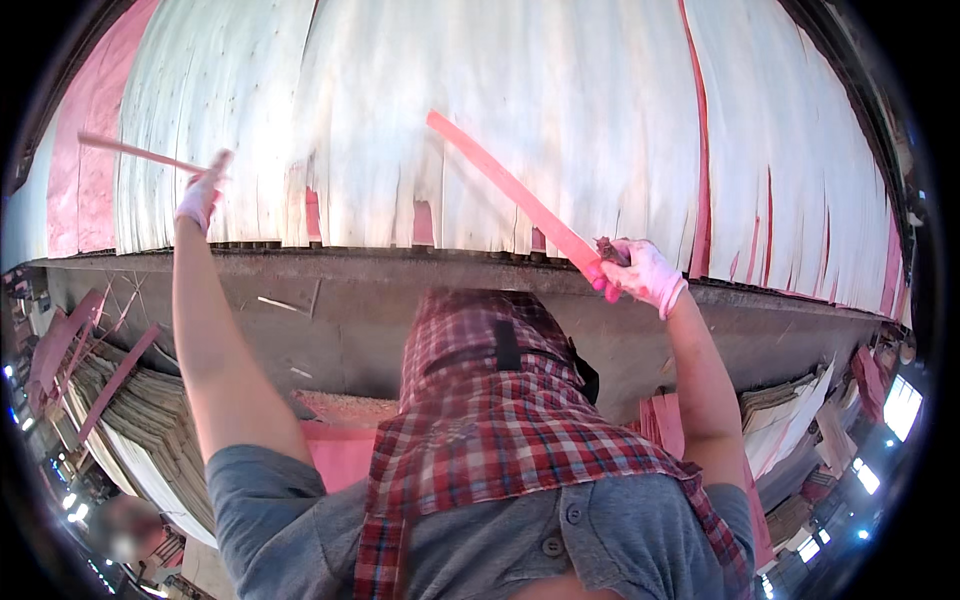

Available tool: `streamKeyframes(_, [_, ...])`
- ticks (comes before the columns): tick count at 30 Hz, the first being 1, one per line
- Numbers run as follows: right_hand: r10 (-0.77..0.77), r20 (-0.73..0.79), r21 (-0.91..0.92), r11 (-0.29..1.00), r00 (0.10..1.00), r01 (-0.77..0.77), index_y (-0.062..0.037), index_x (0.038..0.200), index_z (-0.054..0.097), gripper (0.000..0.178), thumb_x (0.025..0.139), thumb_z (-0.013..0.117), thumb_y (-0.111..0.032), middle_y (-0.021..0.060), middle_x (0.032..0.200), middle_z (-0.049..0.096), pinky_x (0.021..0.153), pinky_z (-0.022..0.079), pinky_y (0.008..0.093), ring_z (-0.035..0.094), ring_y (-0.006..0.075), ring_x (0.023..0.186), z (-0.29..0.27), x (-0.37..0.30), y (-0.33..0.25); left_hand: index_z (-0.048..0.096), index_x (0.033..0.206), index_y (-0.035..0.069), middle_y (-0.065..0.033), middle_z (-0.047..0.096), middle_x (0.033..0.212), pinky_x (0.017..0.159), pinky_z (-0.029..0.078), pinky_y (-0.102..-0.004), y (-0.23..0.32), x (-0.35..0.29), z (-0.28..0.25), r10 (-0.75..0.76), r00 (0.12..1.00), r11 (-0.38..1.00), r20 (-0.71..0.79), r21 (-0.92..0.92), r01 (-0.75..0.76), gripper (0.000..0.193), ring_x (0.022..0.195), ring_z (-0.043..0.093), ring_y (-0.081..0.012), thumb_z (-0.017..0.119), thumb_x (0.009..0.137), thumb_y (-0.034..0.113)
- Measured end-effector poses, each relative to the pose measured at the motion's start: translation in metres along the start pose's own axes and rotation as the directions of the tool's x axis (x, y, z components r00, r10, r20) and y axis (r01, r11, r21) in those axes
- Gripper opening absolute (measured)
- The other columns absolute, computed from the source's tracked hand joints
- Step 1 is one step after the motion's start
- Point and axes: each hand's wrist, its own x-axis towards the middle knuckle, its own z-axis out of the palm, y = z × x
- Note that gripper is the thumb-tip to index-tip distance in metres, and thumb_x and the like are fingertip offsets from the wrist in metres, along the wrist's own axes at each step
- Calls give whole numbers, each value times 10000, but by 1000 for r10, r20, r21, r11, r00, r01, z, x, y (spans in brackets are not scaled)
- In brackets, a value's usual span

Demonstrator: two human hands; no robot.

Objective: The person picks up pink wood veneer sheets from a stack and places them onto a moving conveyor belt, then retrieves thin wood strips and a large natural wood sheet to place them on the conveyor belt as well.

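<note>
My right hand (pixel 645 276), in a pale glove stained pink at the fingertips, is closed round the lower end of a long flat pink veneer strip (pixel 510 188). The strip slants up and to the left over the pale wood veneer sheets (pixel 380 120). A dark crumpled bit sits by the thumb of that hand. Farther left, my left hand (pixel 204 192), gloved and smeared by motion, grips one end of a thin reddish strip (pixel 140 152) pointing left. Splits and gaps in the pale sheets show pink beneath, with a small pink patch (pixel 423 222) near the front edge.
A grey ledge (pixel 360 268) runs along the front of the sheets. Stacked veneer (pixel 140 410) and loose pink strips lie at the lower left. More sheets (pixel 790 425) stand at the lower right. Pink sheet (pixel 95 190) shows at the far left.
</note>
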Motion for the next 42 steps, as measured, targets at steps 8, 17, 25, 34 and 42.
streamKeyframes(8, [-46,22,-95,994,999,47,7,863,587,167,798,542,-141,50,684,607,549,455,261,561,106,554,-2,-10,-14,578,1046,14,-129,636,945,814,497,-307,35,-44,34,295,927,847,230,-513,-142,502,881,621,-221,469,869,470])
streamKeyframes(17, [-149,397,-809,410,906,422,-131,1004,625,304,778,537,-314,114,964,619,815,449,370,573,293,915,26,-15,-57,418,1266,21,-153,539,1165,988,355,-317,2,-234,138,797,158,215,583,-29,-976,538,1112,498,-267,597,809,240])
streamKeyframes(25, [-432,193,-284,835,881,472,-73,1083,577,323,821,548,-259,79,808,624,691,468,288,605,160,678,91,5,-133,573,1041,-5,-104,645,916,624,523,-280,-87,-257,134,-26,602,1000,798,19,18,292,674,621,-164,566,848,215])
streamKeyframes(34, [-583,191,447,768,790,459,-13,978,580,291,859,545,-276,61,795,602,596,458,252,538,111,623,238,95,-161,617,958,27,-73,635,697,492,484,-208,-41,-191,57,211,-79,971,974,-219,-97,222,540,594,-118,536,866,212])
streamKeyframes(42, [-236,-365,618,662,901,424,-20,968,583,212,840,570,-188,47,762,595,526,451,250,530,100,572,315,130,-232,548,999,-40,-159,632,884,634,523,-323,-15,-38,-65,437,240,897,867,-403,-179,349,707,632,-221,569,850,275])
